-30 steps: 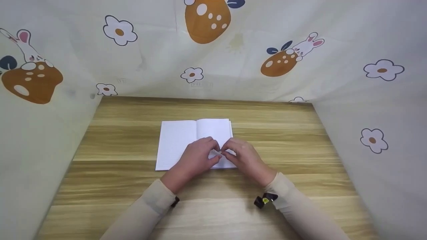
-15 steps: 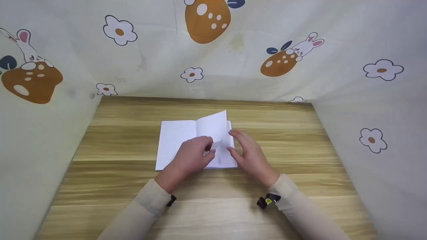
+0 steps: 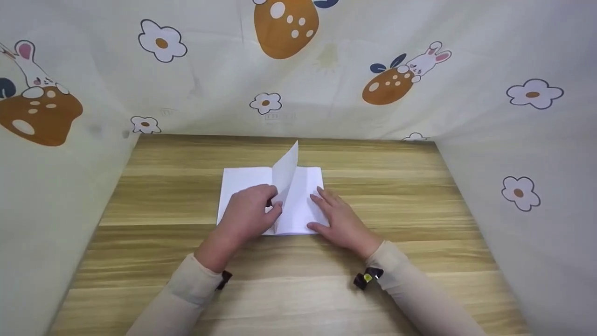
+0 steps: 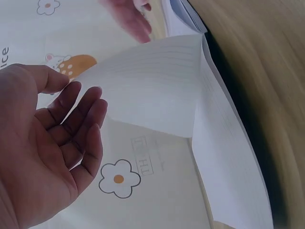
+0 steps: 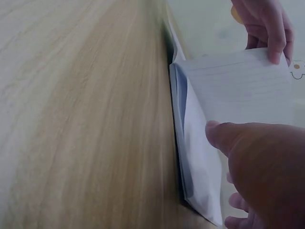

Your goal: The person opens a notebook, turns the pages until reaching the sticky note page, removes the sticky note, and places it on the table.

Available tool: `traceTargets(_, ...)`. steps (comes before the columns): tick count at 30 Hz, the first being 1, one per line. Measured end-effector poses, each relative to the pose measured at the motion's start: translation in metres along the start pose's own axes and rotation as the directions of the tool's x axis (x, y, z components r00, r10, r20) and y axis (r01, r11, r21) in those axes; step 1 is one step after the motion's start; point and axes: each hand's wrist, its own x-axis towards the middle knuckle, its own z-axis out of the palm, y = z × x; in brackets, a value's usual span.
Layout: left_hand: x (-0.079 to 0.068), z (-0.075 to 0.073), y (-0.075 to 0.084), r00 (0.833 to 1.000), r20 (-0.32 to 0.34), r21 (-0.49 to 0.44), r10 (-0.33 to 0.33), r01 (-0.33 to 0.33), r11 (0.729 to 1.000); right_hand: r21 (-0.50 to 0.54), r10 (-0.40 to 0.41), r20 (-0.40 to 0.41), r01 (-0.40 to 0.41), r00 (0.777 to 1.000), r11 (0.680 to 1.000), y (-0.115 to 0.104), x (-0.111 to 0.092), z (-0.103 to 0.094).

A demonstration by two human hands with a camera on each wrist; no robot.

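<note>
Left hand point(image 3: 247, 210) pinching a single page point(image 3: 285, 170) of an open notebook point(image 3: 303, 191), page standing up near the middle.

So the notebook lies open in the middle of the wooden table point(image 3: 382, 186), both hands on the near side of it, and the hands are apart. Left one's got thumb and fingertips clamped on that lined page, whose far corner pokes up past the notebook's far edge. Right hand point(image 3: 344, 226) is over at the right edge, fingers spread loosely over the right-hand page, nothing gripped; can't really tell how hard it's pressing, if at all. Both arms have pale sleeves point(image 3: 422, 291) with a small black device point(image 3: 368, 277) at each wrist. Pale fabric point(image 3: 326, 23) with bunnies and flowers hangs behind and on both sides.
</note>
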Motion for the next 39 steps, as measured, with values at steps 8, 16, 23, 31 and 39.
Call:
traceTargets(8, -0.008, -0.007, -0.008, 0.999, -0.034, 0.009, -0.002, 0.002, 1.0, -0.064, -0.005, 0.038, 0.007, 0.999, 0.998, 0.005, 0.006, 0.008)
traceTargets(16, -0.011, -0.019, -0.01, 1.0, -0.026, -0.011, -0.001, 0.0, 1.0, -0.124, -0.013, 0.056, 0.02, 0.998, 0.992, 0.011, 0.006, 0.016)
traceTargets(23, -0.016, -0.029, -0.019, 0.999, 0.018, -0.023, -0.032, 0.033, 0.999, -0.137, -0.016, 0.069, 0.025, 0.998, 0.99, 0.01, 0.005, 0.019)
traceTargets(31, -0.025, -0.046, -0.031, 0.988, 0.097, -0.041, -0.12, 0.125, 0.991, -0.141, -0.013, 0.065, 0.022, 0.998, 0.99, 0.011, 0.005, 0.019)
traceTargets(39, -0.033, -0.056, -0.035, 0.964, 0.164, -0.032, -0.207, 0.215, 0.976, -0.136, 0.007, 0.079, 0.004, 0.997, 0.991, 0.011, 0.006, 0.017)
